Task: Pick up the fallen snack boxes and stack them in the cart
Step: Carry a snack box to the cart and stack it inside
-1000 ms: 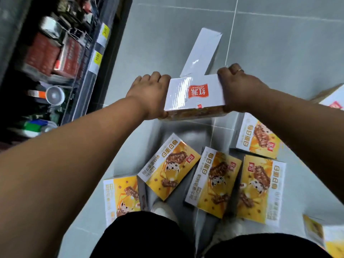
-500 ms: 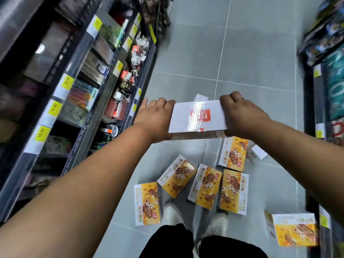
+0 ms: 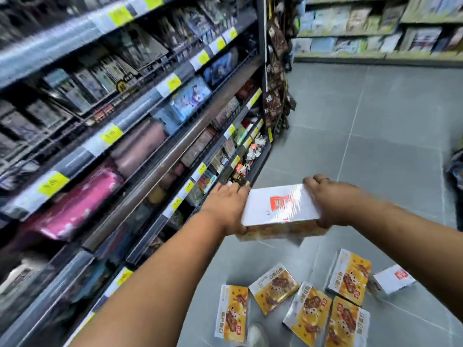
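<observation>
The left hand (image 3: 229, 207) and right hand (image 3: 333, 201) clamp a snack box (image 3: 278, 209) by its ends at centre right, above fallen boxes (image 3: 310, 309) at lower right. It looks light, stiff and film-slick, so the end grips suit it.

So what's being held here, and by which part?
A snack box, gripped at its opposite ends: left hand on the left end, right hand on the right.
</observation>
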Motion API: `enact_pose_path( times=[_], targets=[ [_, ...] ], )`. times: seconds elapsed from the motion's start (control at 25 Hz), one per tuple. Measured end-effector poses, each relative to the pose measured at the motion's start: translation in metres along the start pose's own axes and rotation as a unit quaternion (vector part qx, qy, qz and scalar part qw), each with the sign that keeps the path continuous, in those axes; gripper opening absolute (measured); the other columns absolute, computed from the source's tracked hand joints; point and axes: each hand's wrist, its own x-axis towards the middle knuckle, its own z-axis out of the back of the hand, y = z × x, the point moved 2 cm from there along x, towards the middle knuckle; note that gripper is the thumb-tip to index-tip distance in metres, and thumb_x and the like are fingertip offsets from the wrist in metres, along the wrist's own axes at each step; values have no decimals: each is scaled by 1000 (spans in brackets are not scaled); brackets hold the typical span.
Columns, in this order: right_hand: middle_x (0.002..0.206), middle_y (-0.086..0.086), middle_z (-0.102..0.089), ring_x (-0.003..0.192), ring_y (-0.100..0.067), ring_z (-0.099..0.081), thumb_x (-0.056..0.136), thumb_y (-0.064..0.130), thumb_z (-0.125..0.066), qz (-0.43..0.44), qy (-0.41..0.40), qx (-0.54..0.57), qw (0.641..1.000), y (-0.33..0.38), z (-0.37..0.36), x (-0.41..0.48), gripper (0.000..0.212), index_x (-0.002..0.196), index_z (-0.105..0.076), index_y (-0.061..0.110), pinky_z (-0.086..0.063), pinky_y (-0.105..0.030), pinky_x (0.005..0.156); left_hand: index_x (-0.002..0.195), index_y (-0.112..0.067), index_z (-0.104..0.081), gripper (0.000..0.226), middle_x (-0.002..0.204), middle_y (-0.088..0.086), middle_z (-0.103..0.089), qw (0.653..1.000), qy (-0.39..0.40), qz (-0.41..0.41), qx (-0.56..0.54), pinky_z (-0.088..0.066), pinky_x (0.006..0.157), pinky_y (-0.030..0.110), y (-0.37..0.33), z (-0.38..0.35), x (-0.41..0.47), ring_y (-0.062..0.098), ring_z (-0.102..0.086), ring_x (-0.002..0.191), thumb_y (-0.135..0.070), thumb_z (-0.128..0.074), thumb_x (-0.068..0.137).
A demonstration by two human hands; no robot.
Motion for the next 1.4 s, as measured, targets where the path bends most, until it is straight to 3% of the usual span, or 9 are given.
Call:
enact_pose_path(
  times=[0.24, 0.36, 0.44, 0.6, 0.8, 1.04, 1.16, 1.4],
  targets=[
    [136, -8, -41, 111, -26, -57, 65, 37, -78, 108, 20, -21, 994, 54, 66, -57, 100, 144, -22, 18, -49, -30, 85, 142, -17, -31, 99, 134, 8, -46, 997, -17, 69, -38, -32, 109, 34, 5, 50, -118, 27, -44, 124, -52, -76, 61],
    [126, -7, -46, 102, -24, -55, 67, 38, -79, 164, 20, -57, 985, 95, 110, -80, 94, 140, -23, 17, -42, -26, 72, 142, -18, -33, 97, 129, 8, -48, 990, -14, 127, -65, -35, 106, 35, 16, 69, -183, 28, -47, 120, -51, -78, 62],
    [125, -7, -45, 104, -26, -55, 66, 40, -80, 200, 4, -75, 977, 126, 129, -90, 92, 137, -24, 19, -43, -28, 72, 141, -19, -33, 99, 128, 8, -47, 981, -21, 169, -90, -37, 105, 37, 27, 73, -227, 28, -46, 119, -51, -79, 60],
    [128, -7, -43, 109, -29, -54, 58, 41, -82, 281, -13, -78, 957, 194, 141, -112, 100, 138, -25, 20, -50, -37, 87, 143, -20, -32, 101, 130, 5, -45, 966, -22, 228, -120, -37, 105, 36, 42, 75, -319, 26, -44, 121, -50, -80, 59],
    [129, -3, -42, 104, -26, -57, 55, 40, -83, 348, -20, -104, 931, 296, 151, -166, 97, 133, -28, 24, -52, -38, 83, 138, -23, -35, 101, 126, 1, -47, 936, -19, 317, -150, -38, 104, 36, 47, 66, -452, 23, -45, 120, -57, -78, 53],
    [134, -1, -44, 109, -23, -54, 57, 47, -86, 487, -28, -146, 861, 490, 152, -275, 105, 139, -25, 23, -49, -33, 86, 146, -19, -28, 107, 136, 8, -43, 876, -29, 455, -159, -36, 107, 40, 39, 33, -682, 28, -42, 125, -51, -83, 60],
    [142, -2, -40, 118, -25, -51, 59, 53, -83, 534, -37, -169, 828, 570, 138, -321, 110, 144, -19, 24, -47, -37, 93, 146, -19, -28, 108, 136, 8, -43, 848, -28, 506, -156, -35, 108, 38, 28, 13, -778, 28, -41, 125, -53, -83, 60],
    [137, -3, -46, 115, -26, -54, 52, 61, -79, 643, -42, -218, 733, 733, 106, -421, 110, 140, -22, 25, -48, -41, 93, 148, -20, -25, 108, 139, 4, -41, 765, -33, 617, -181, -32, 110, 36, -10, -34, -952, 25, -39, 127, -52, -82, 61]
  ],
)
